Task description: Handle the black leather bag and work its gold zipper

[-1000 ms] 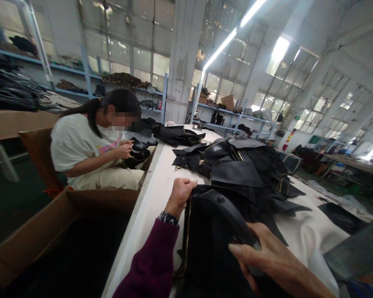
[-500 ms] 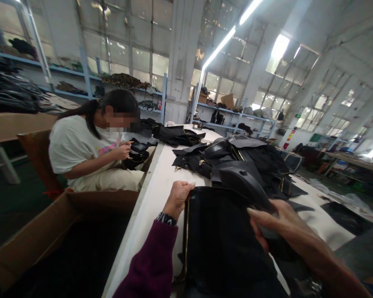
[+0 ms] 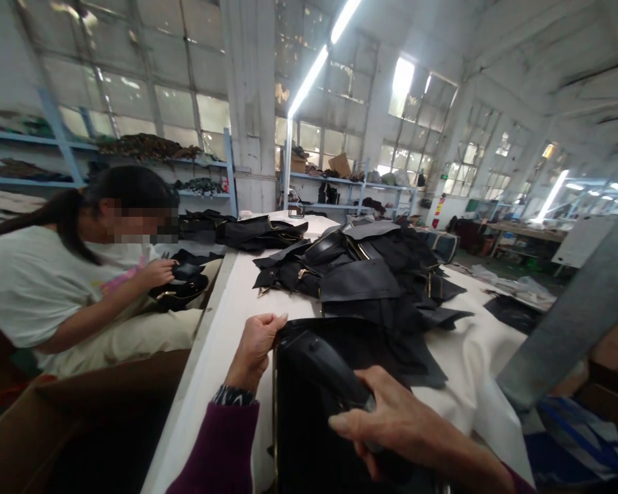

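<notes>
My left hand (image 3: 252, 350) pinches the upper left corner of a black bag piece (image 3: 309, 425), which has a gold zipper running down its left side. My right hand (image 3: 391, 418) is wrapped around a smooth black handheld tool (image 3: 327, 367) with a long rounded head; its exact kind I cannot make out. The tool's far end lies over the piece's upper edge, close to my left fingertips. Whether it touches the fabric is unclear. Just beyond is a heap of black bag pieces (image 3: 360, 281), several with gold zippers.
A co-worker (image 3: 72, 288) sits at the left, holding a black piece (image 3: 182, 291) with a gold zipper. A cardboard box (image 3: 108, 391) stands below the edge of the white-covered table (image 3: 221, 309). To the right, a grey metal post (image 3: 571, 309) slants past the table.
My right hand has brought the black tool left and down, from beyond the bag piece to its upper left corner. My left hand keeps its pinch. The view has turned right.
</notes>
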A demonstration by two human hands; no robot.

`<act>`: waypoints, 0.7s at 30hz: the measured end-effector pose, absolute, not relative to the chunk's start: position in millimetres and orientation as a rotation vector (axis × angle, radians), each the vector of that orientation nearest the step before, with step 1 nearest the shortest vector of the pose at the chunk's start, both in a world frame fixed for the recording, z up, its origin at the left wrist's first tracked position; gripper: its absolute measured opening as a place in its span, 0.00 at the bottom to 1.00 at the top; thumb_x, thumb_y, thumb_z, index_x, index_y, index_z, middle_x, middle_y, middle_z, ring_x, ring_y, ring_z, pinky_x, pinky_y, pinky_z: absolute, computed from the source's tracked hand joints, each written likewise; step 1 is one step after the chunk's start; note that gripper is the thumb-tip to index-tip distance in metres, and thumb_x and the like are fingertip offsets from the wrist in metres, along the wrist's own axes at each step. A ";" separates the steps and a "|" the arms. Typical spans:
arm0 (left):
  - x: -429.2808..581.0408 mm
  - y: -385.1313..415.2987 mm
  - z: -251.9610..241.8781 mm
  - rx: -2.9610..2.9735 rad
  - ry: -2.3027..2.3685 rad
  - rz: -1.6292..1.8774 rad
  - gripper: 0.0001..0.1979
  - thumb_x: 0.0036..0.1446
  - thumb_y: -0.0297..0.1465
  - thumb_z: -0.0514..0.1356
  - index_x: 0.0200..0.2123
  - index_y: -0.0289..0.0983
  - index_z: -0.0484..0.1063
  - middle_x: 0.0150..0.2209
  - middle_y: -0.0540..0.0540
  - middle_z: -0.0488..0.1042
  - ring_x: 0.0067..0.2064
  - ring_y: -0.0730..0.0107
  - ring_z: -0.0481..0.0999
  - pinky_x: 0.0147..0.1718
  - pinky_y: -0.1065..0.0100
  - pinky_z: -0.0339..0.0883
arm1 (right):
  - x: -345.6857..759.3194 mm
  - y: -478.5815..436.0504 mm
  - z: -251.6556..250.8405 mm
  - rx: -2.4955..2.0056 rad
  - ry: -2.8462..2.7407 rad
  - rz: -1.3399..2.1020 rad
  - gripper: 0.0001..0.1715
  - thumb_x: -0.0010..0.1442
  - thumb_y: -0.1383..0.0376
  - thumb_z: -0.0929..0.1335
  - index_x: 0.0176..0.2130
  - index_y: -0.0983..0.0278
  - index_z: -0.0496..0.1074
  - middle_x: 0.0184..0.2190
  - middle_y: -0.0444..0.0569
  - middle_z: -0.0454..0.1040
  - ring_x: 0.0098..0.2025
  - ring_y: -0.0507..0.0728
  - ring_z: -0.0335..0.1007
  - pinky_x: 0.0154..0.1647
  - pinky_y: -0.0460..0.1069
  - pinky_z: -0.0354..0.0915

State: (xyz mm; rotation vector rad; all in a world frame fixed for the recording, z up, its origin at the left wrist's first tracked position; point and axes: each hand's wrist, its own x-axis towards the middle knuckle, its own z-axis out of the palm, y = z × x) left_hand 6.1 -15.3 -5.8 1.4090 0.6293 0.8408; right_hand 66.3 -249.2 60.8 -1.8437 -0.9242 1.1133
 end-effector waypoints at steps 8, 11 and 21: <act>-0.7 -11.3 -7.0 1.919 0.912 0.974 0.16 0.45 0.34 0.59 0.11 0.38 0.60 0.14 0.52 0.57 0.21 0.71 0.57 0.24 0.69 0.45 | 85.6 -308.8 52.1 -1.891 -0.874 1.015 0.24 0.52 0.56 0.69 0.45 0.67 0.64 0.20 0.40 0.70 0.20 0.50 0.66 0.20 0.42 0.60; 4.1 -33.6 2.9 2.127 0.980 0.999 0.12 0.49 0.33 0.59 0.16 0.38 0.64 0.18 0.50 0.62 0.25 0.66 0.62 0.28 0.67 0.48 | 97.8 -341.9 45.6 -1.943 -0.856 0.950 0.21 0.54 0.54 0.68 0.42 0.66 0.66 0.18 0.41 0.70 0.19 0.50 0.66 0.19 0.42 0.59; 68.9 -89.5 -9.2 2.297 0.260 0.557 0.08 0.51 0.30 0.59 0.35 0.41 0.77 0.38 0.44 0.72 0.40 0.60 0.68 0.44 0.63 0.57 | 133.7 -392.9 22.5 -1.982 -0.715 0.875 0.25 0.54 0.45 0.66 0.36 0.64 0.68 0.23 0.45 0.70 0.25 0.55 0.69 0.25 0.46 0.65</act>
